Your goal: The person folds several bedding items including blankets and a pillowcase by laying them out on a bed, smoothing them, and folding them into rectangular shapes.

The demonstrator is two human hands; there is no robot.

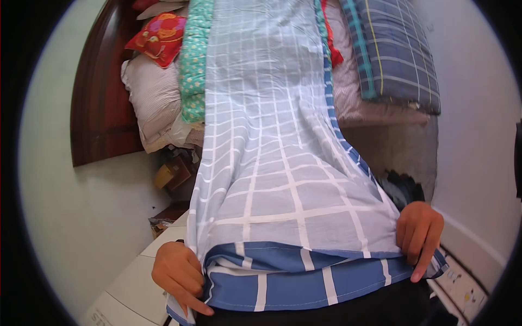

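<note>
Mostly curled, left fingers [187,278] and right fingers [417,247] grip checked cloth [277,187], far end cropped.

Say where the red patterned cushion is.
The red patterned cushion lies at the head view's upper left, between the dark wooden headboard and the green patterned quilt.

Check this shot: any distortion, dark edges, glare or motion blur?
Head view: black corners and sides, dark headboard looking bowed; head view: soft light, no harsh glare on the checked cloth; head view: left hand and right hand without obvious motion blur.
</note>
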